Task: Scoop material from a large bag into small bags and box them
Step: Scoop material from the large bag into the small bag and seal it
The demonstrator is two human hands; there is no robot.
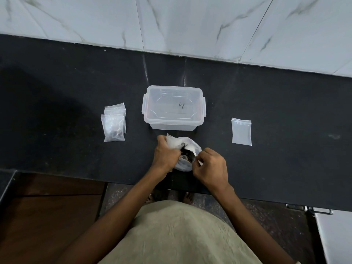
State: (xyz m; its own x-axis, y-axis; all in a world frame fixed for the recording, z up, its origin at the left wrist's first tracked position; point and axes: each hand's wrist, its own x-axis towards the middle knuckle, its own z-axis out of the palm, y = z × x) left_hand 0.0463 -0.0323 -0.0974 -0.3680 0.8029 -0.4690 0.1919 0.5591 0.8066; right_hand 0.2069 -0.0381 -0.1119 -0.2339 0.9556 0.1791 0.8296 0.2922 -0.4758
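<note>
Black stone counter (76, 82) under marble wall tiles (190, 21); both hands (166, 155) grip the large bag (183, 147), right (211, 166) apparently pinching a spoon.

You're at a black stone desk (76, 88) with faint scuffs and a pale smear near its right end. Behind it, white marble-look wall tiles (190, 21) with grey veining. Below the front edge: brown wooden panel (47, 216) at left, speckled dark floor (122, 199), white cabinet (335, 237) at lower right.
</note>
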